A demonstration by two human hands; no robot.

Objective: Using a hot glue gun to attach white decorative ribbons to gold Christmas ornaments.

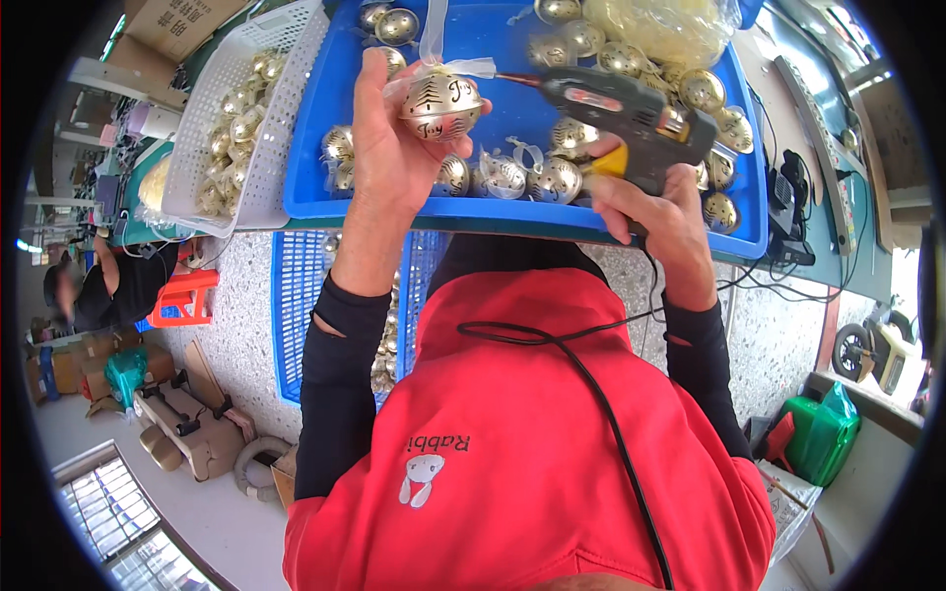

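My left hand [394, 158] is closed around a gold bell ornament [441, 106] with dark lettering and patterns. A sheer white ribbon [463, 67] is tied at its top, with one end rising and another pointing right. In my right hand [660, 197] is a black hot glue gun [631, 113] with a yellow trigger. Its nozzle points left and comes close to the ribbon's end; I cannot tell if they touch. Both hands are over a blue tray [463, 209], where several similar gold bells [555, 180] lie.
Left of the tray stands a white basket [192, 148] of gold bells. A clear bag of ribbon [670, 25] lies at the tray's far right. The gun's black cord [591, 384] loops across my red apron. A blue crate [296, 315] holds more bells below. Another person [113, 286] is at far left.
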